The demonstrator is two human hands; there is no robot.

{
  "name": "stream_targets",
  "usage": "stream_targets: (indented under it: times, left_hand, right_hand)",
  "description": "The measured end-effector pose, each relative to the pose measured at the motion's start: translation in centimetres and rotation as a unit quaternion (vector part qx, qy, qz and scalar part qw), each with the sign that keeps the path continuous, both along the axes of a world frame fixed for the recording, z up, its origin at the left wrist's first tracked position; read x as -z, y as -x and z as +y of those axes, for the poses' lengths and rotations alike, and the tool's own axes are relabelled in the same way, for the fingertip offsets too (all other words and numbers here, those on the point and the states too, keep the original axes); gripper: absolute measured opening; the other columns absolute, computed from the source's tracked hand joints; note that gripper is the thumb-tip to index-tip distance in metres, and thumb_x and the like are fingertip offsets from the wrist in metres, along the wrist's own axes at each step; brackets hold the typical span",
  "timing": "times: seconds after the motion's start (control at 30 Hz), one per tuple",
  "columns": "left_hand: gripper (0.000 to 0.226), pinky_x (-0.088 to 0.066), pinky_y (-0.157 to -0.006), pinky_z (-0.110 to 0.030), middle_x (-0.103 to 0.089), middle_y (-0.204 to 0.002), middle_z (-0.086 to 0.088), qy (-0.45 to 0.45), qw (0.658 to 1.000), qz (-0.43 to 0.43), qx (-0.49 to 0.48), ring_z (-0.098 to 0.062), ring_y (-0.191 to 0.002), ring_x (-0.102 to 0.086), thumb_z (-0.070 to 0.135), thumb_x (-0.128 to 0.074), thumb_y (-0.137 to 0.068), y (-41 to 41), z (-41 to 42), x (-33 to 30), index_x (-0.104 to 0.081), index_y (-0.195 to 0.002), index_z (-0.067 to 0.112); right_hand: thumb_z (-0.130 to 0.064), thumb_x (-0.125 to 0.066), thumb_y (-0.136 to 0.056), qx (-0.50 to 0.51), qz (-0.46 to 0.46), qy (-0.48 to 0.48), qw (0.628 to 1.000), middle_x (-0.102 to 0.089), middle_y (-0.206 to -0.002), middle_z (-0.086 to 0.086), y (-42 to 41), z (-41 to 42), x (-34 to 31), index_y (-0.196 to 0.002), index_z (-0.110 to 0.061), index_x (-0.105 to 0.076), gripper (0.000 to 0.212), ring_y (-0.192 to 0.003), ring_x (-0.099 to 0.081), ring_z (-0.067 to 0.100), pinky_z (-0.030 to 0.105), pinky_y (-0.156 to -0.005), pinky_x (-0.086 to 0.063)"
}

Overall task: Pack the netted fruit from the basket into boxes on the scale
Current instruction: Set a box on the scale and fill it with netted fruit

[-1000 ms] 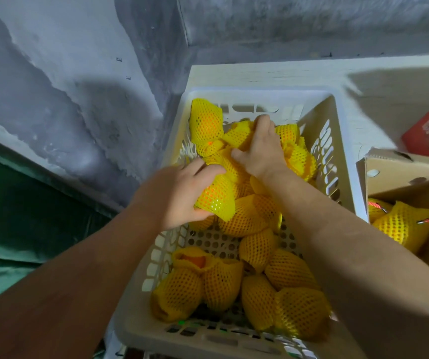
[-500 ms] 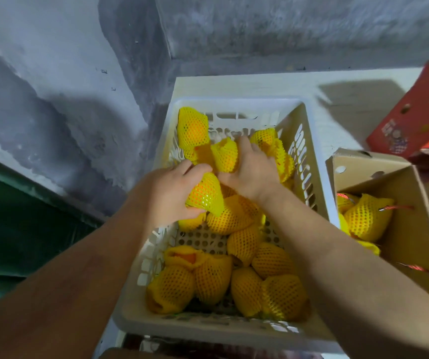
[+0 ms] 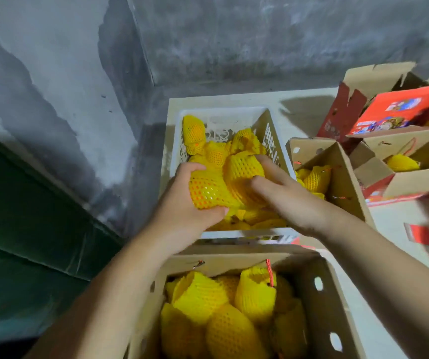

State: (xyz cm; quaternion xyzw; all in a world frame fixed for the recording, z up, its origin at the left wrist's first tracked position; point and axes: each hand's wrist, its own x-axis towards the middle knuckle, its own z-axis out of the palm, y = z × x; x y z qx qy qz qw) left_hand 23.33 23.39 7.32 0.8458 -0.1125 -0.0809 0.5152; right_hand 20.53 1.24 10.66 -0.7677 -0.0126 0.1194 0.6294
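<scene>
A white plastic basket (image 3: 221,114) stands on the table with several fruits in yellow foam nets inside. My left hand (image 3: 185,200) grips one netted fruit (image 3: 207,189) above the basket's near end. My right hand (image 3: 283,195) holds a second netted fruit (image 3: 242,169) right beside it, the two fruits touching. Directly below my arms sits an open cardboard box (image 3: 312,278) filled with several netted fruits (image 3: 200,299). No scale shows under the box.
To the right of the basket is a second open cardboard box (image 3: 337,161) with netted fruit, and a third (image 3: 415,177) further right. A red printed box (image 3: 389,110) stands behind them. A grey concrete wall lies to the left and behind.
Both hands have drawn back toward me, each lifting a netted fruit from the basket. The view has pulled back, and the near box full of fruit has come into sight.
</scene>
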Motion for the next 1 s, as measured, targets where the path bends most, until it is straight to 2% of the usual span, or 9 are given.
stream_targets:
  times: [0.1, 0.2, 0.37, 0.5, 0.6, 0.67, 0.73, 0.87, 1.0]
  left_hand:
    - [0.076, -0.054, -0.069, -0.014, -0.068, -0.107, 0.018, 0.066, 0.997, -0.006, -0.048, 0.004, -0.091, -0.067, 0.036, -0.09, -0.067, 6.9, 2.5, -2.1, -0.046, -0.126, 0.052]
    - [0.077, -0.056, -0.069, -0.029, -0.065, -0.107, 0.022, 0.055, 0.997, -0.008, -0.057, 0.004, -0.09, -0.067, 0.038, -0.087, -0.069, 13.2, 5.1, -2.6, -0.041, -0.129, 0.056]
    - [0.072, -0.056, -0.072, -0.026, -0.062, -0.104, 0.035, 0.057, 0.996, 0.003, -0.071, 0.01, -0.091, -0.064, 0.034, -0.092, -0.074, 18.5, 9.7, -1.7, -0.043, -0.117, 0.065]
    - [0.073, -0.061, -0.078, -0.028, -0.066, -0.109, 0.023, 0.099, 0.987, -0.007, -0.126, 0.008, -0.093, -0.067, 0.032, -0.094, -0.075, 20.3, 12.5, -1.6, -0.047, -0.126, 0.054]
    - [0.077, -0.063, -0.088, -0.046, -0.066, -0.119, 0.013, 0.109, 0.983, -0.007, -0.146, -0.004, -0.102, -0.069, 0.038, -0.092, -0.072, 21.7, 14.1, -1.4, -0.047, -0.135, 0.041]
    - [0.079, -0.063, -0.088, -0.046, -0.064, -0.121, 0.013, 0.124, 0.98, -0.002, -0.154, -0.006, -0.103, -0.068, 0.038, -0.091, -0.072, 22.7, 14.9, -1.4, -0.047, -0.138, 0.038]
    - [0.078, -0.063, -0.087, -0.042, -0.064, -0.12, 0.015, 0.134, 0.979, 0.003, -0.153, 0.0, -0.1, -0.068, 0.033, -0.092, -0.075, 23.7, 15.3, -1.3, -0.047, -0.139, 0.036]
    - [0.076, -0.059, -0.083, -0.028, -0.064, -0.116, 0.018, 0.141, 0.979, 0.013, -0.143, 0.011, -0.092, -0.066, 0.026, -0.091, -0.08, 25.4, 15.6, -1.4, -0.047, -0.142, 0.031]
    - [0.07, -0.058, -0.071, -0.017, -0.066, -0.11, 0.02, 0.17, 0.975, 0.034, -0.139, 0.012, -0.087, -0.067, 0.023, -0.088, -0.083, 27.0, 15.5, -1.6, -0.048, -0.14, 0.029]
  right_hand:
    - [-0.03, -0.065, -0.092, 0.046, -0.056, -0.012, 0.997, -0.074, -0.113, 0.001, 6.3, 3.7, -1.6, -0.139, -0.031, -0.05, 0.05, -0.104, -0.072, 0.024, 0.041, -0.09, -0.059]
    - [-0.021, -0.074, -0.091, 0.078, -0.135, 0.029, 0.987, -0.069, -0.105, -0.003, 12.1, 7.9, -1.7, -0.139, -0.023, -0.051, 0.053, -0.084, -0.068, 0.011, 0.027, -0.073, -0.057]
    - [-0.039, -0.078, -0.086, 0.123, -0.203, 0.198, 0.951, -0.058, -0.13, 0.002, 18.2, 11.1, 0.9, -0.146, -0.028, -0.046, 0.068, -0.118, -0.06, 0.018, 0.044, -0.098, -0.052]
    - [-0.051, -0.066, -0.091, 0.037, -0.066, 0.46, 0.885, -0.037, -0.157, 0.014, 18.8, 11.9, 3.9, -0.161, -0.036, -0.025, 0.082, -0.144, -0.038, 0.041, 0.052, -0.114, -0.04]
    - [-0.07, -0.047, -0.095, -0.045, -0.002, 0.486, 0.873, 0.007, -0.174, 0.007, 17.7, 12.3, 4.9, -0.164, -0.04, 0.005, 0.091, -0.16, -0.006, 0.036, 0.054, -0.127, -0.016]
    - [-0.076, -0.038, -0.095, -0.07, -0.015, 0.522, 0.85, 0.017, -0.173, 0.005, 17.0, 13.2, 4.7, -0.164, -0.04, 0.004, 0.088, -0.16, 0.007, 0.034, 0.054, -0.128, -0.005]
    - [-0.072, -0.035, -0.099, -0.105, -0.045, 0.539, 0.834, 0.006, -0.174, 0.006, 16.8, 14.9, 3.9, -0.165, -0.037, -0.011, 0.078, -0.16, 0.006, 0.034, 0.053, -0.127, -0.003]
    - [-0.059, -0.054, -0.097, -0.111, -0.094, 0.444, 0.884, -0.054, -0.152, 0.014, 18.9, 17.8, 1.8, -0.155, -0.018, -0.043, 0.072, -0.139, -0.049, 0.034, 0.042, -0.111, -0.041]
    - [-0.037, -0.059, -0.102, -0.024, -0.155, 0.419, 0.894, -0.055, -0.153, 0.003, 22.3, 18.0, 1.4, -0.152, -0.018, -0.05, 0.054, -0.142, -0.049, 0.024, 0.049, -0.121, -0.029]
